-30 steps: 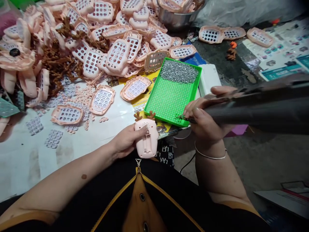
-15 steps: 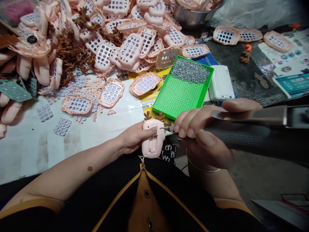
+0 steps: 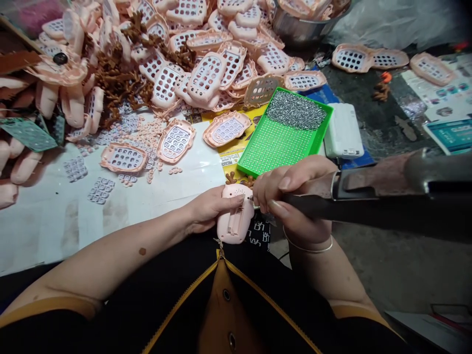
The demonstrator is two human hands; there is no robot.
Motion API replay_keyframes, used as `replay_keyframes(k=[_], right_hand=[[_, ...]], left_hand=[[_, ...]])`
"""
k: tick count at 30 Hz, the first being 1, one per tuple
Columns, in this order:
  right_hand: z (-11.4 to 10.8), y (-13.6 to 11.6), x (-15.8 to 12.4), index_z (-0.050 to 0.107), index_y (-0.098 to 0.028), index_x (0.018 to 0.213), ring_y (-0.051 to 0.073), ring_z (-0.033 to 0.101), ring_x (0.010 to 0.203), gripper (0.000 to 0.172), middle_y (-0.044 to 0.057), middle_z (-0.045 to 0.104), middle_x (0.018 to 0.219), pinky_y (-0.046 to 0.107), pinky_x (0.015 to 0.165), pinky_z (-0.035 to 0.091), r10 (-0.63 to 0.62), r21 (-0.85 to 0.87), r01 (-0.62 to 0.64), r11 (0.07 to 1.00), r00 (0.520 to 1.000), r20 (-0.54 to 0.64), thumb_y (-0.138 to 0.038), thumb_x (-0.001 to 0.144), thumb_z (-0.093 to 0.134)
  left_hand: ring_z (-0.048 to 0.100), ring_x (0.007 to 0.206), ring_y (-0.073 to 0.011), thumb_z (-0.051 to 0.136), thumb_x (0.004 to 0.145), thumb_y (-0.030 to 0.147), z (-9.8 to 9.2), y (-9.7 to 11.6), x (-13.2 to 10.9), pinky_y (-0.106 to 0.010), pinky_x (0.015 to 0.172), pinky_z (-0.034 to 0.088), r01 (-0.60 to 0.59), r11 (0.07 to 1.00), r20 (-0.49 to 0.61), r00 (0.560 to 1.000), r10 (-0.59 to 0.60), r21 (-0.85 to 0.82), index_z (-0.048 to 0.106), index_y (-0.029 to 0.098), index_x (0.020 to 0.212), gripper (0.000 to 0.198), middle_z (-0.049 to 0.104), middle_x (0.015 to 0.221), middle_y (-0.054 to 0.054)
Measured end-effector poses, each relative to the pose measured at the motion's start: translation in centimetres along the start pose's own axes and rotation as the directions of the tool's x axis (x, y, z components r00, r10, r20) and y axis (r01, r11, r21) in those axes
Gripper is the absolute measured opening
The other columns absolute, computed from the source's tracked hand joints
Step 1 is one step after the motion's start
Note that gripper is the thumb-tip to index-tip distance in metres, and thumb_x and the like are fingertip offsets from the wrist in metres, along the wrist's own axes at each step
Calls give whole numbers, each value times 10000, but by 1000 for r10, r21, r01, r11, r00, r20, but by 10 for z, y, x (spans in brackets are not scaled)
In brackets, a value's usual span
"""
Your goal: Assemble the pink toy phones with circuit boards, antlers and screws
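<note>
Pink deer-shaped toy casing (image 3: 235, 221), antlers up and battery compartment showing, just in front of the green perforated tray (image 3: 254, 162), gripped in the left hand (image 3: 212, 209), fingers curled over its top edge. Far left of the tray, on a white-covered surface (image 3: 37, 231), scattered pale keypad pieces (image 3: 75, 168) and small pink rings (image 3: 151, 135). Behind those, a heaped pile of pink perforated shells (image 3: 206, 76) tangled with brown antler pieces (image 3: 121, 83). Nearer the tray, flat on a yellow printed sheet (image 3: 230, 160), a pink shell with a keypad insert (image 3: 226, 129). Inside the tray, a mass of tiny silver fasteners (image 3: 296, 110) across the far end, above rows of small holes. Right hand (image 3: 291, 196) closed around a dark handheld tool (image 3: 354, 206), a thin bangle (image 3: 308, 250) on the wrist, the tool's slim tip at the casing's side, contact too small to tell. Beyond the tray, a steel bowl (image 3: 302, 27). Just right of the tray, a white plastic box (image 3: 342, 130). Farther right, printed leaflets (image 3: 450, 135).
</note>
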State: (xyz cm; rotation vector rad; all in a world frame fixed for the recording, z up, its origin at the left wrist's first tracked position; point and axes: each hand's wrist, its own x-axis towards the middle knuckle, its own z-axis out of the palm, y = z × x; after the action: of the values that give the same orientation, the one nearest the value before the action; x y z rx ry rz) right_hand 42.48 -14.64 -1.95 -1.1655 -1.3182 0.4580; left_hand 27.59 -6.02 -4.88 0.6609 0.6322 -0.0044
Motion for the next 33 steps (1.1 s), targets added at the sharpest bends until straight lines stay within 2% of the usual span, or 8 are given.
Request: replay_keyframes(k=[2,4,9,12,15,19,26,33], right_hand=[[1,-3,0,450,-312,926,121,485,433,165,-62,490,645,303,397,461,-57,172,53,984,998,17,-340,859,598],[0,-11,1,477,-315,952,138,503,437,161,-65,473,613,315,406,470,-67,224,61,973,998,20,-284,859,604],[-18,-25,10,568,-353,1149,144,434,411,288,-66,463,559,330,431,422,-119,181,144,973,983,-142,-301,870,619],[-35,-12,13,605,-364,1112,137,435,434,326,-70,437,560,319,462,406,-183,104,222,970,938,-296,-241,815,658],[-46,12,10,591,-351,1098,140,440,438,284,-64,452,584,324,472,404,-150,-40,145,989,917,-371,-317,821,644],[-49,33,3,529,-349,1119,152,429,440,294,-59,455,588,338,488,405,-120,-129,76,989,917,-381,-426,845,602],[-48,44,3,531,-362,1152,139,487,471,328,-61,510,639,324,531,448,-117,-51,106,993,930,-347,-368,841,633],[-35,11,22,630,-295,981,88,424,371,220,-88,472,528,260,383,403,-250,93,313,945,878,-408,-296,779,720]], left_hand=[[628,774,-167,857,668,351,-1,0,0,-304,778,470,-5,1000,12,1000,5,3,690,113,971,420,708,886,-79],[635,765,-164,856,670,345,-1,0,1,-300,773,474,1,1000,25,1000,-1,3,690,111,986,427,715,895,-86],[651,731,-178,877,635,314,-2,0,4,-328,748,512,47,999,-18,999,-48,-17,680,113,969,438,723,858,-88],[663,750,-190,858,666,324,-3,0,4,-340,747,526,60,998,-29,998,-61,-15,679,113,949,396,727,869,-98],[667,762,-187,844,690,321,-3,0,4,-327,742,527,65,998,-44,997,-65,-15,684,114,966,381,728,884,-98],[664,755,-189,864,660,335,0,2,3,-328,731,530,66,998,-68,995,-66,-14,683,114,968,420,728,874,-94],[651,710,-180,865,647,386,1,3,3,-324,700,524,58,998,-53,997,-56,22,665,113,925,439,717,838,-86],[639,706,-172,873,574,239,7,7,-5,-317,710,494,95,994,-44,995,-93,60,668,108,924,426,707,821,-72]])
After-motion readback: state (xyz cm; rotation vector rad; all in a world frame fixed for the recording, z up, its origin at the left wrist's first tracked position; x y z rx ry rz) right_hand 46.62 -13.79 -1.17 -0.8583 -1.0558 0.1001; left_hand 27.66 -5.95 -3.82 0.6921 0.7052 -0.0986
